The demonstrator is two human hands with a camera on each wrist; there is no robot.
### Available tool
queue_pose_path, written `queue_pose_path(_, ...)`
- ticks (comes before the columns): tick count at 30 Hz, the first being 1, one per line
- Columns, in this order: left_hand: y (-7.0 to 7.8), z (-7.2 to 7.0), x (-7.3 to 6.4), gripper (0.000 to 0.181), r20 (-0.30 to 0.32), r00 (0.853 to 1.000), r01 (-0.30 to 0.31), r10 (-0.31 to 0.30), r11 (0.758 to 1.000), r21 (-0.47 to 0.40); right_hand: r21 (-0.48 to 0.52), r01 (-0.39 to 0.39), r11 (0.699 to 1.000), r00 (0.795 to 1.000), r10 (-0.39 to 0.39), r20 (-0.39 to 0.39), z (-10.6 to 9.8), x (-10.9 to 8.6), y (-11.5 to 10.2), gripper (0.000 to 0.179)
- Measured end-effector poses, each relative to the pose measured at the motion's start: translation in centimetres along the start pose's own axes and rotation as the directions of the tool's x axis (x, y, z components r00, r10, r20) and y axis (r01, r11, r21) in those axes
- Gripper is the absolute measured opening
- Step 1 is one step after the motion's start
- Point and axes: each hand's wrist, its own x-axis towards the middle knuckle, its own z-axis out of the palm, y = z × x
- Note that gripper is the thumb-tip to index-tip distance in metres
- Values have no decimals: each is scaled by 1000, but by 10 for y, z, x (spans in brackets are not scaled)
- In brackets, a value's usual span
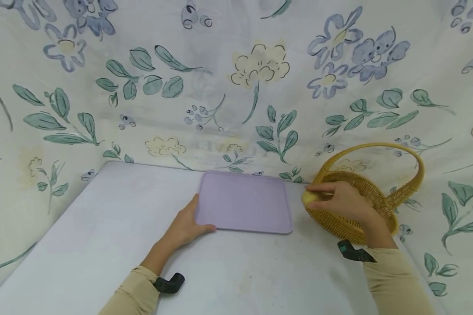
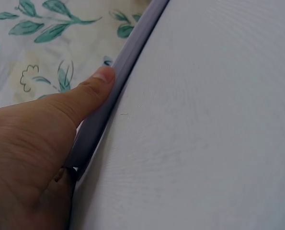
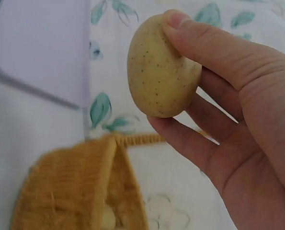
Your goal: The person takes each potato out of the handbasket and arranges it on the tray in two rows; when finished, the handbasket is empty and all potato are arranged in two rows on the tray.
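Note:
My right hand point(image 1: 344, 201) pinches a yellowish potato point(image 3: 159, 72) with small dark specks between thumb and fingertips. In the head view the potato overlaps the left rim of a woven basket point(image 1: 331, 223) with a tall arched handle. A shallow lavender tray point(image 1: 244, 203) lies flat near the back of the table. At its near left corner rests my left hand point(image 1: 185, 223), thumb stretched along the front edge and fingers along the left side. The left wrist view has the thumb point(image 2: 96, 86) against the tray's side wall; the other fingers are mostly hidden there.
A white table point(image 1: 102, 236) extends around the tray. Behind and beside it hangs a floral cloth point(image 1: 209, 87). The basket stands at the table's right edge, close to the cloth. Inside it, a pale rounded thing point(image 3: 108, 218) shows in the right wrist view.

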Motion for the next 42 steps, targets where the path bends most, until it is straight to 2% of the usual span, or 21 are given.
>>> queue_pose_path(3,1,1,0,129,2,1000,-3,3,1000,-3,5,11,1000,1000,-11,-3,8,10,-8,56)
queue_pose_path(11,3,1,-1,129,3,1000,-6,6,1000,3,133,92,987,994,-100,50,29,44,-33,54)
queue_pose_path(15,4,1,2,127,-18,1000,-18,18,1000,-11,140,101,985,991,-111,69,36,62,-43,53)
queue_pose_path(22,1,6,0,129,6,1000,6,-6,1000,-10,151,122,981,984,-140,113,53,82,-58,53)
queue_pose_path(31,1,-1,-3,128,0,1000,11,-11,1000,-8,236,151,960,981,-174,81,82,106,-82,50)
queue_pose_path(35,0,-1,-3,129,7,1000,24,-24,999,-23,245,142,959,983,-166,78,96,117,-87,50)
queue_pose_path(42,0,0,-4,128,6,1000,12,-11,999,-34,232,144,962,984,-164,69,116,131,-97,51)
